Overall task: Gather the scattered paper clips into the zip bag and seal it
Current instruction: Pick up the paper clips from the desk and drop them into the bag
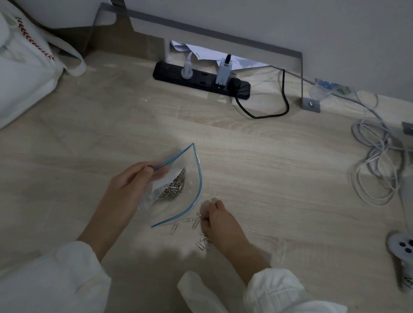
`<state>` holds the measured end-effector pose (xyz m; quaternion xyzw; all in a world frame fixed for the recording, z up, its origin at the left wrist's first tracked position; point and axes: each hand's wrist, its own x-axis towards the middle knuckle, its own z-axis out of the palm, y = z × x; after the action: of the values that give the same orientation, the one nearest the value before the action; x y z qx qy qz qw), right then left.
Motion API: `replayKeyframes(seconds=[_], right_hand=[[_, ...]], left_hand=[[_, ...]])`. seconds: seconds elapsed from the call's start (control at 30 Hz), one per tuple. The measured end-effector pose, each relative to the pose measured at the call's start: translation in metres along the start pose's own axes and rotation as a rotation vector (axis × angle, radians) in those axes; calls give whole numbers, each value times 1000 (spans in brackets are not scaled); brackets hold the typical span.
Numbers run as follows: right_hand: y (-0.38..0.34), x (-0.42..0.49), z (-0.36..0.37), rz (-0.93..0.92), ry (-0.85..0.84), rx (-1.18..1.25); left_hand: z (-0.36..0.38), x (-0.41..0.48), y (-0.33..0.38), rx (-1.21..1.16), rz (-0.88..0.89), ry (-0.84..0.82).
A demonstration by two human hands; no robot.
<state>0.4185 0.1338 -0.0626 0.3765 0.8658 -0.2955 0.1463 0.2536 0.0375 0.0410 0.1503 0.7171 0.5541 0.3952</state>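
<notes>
A clear zip bag (185, 199) with a blue zip strip stands with its mouth gaping toward me on the wooden floor. My left hand (127, 185) pinches its near rim between thumb and fingers. Inside lies a heap of silver paper clips (174, 188). Several loose paper clips (193, 224) lie scattered on the floor just right of the bag's lower corner, and a few more paper clips (203, 244) sit nearer to me. My right hand (217, 220) rests on the floor among them, fingers curled and pinched together over some clips; what it holds is hidden.
A black power strip (201, 79) with plugs and a black cable lies by the wall. A white tote bag (18, 74) sits at the left. Tangled grey cables (378, 163) and a grey controller (404, 246) lie at the right. White sleeves fill the bottom edge.
</notes>
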Motion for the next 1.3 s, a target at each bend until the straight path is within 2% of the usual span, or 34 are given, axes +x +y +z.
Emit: replayKeyframes(seconds=[0.13,0.37,0.47,0.53,0.6,0.73,1.0,1.07,1.2,1.3], right_hand=[[3,-6,2,12,33,42],[2,-28,-38,226,227,631],[-22,-44,-81,114,323,974],[-45,-51,-108,-11,325,1081],[-68,-53,-123,-77,316,1053],[-90,-47,-121,-121,318,738],[-53,-52,-111,-79,518,657],[-32,-49,-97,-12,455,564],[2,-47,-48,157,173,336],[7,-52,-12,96,38,165]], left_hand=[[0,0,1,15,3,-8],[1,-1,1,10,-10,-13],[2,0,1,3,-9,1],[4,0,3,5,-16,10],[7,0,5,2,-21,11],[9,-1,7,2,-22,10],[7,0,6,-5,-32,14],[7,0,7,-3,-23,10],[8,-2,6,-10,-13,-5],[9,-3,6,-11,-12,-13]])
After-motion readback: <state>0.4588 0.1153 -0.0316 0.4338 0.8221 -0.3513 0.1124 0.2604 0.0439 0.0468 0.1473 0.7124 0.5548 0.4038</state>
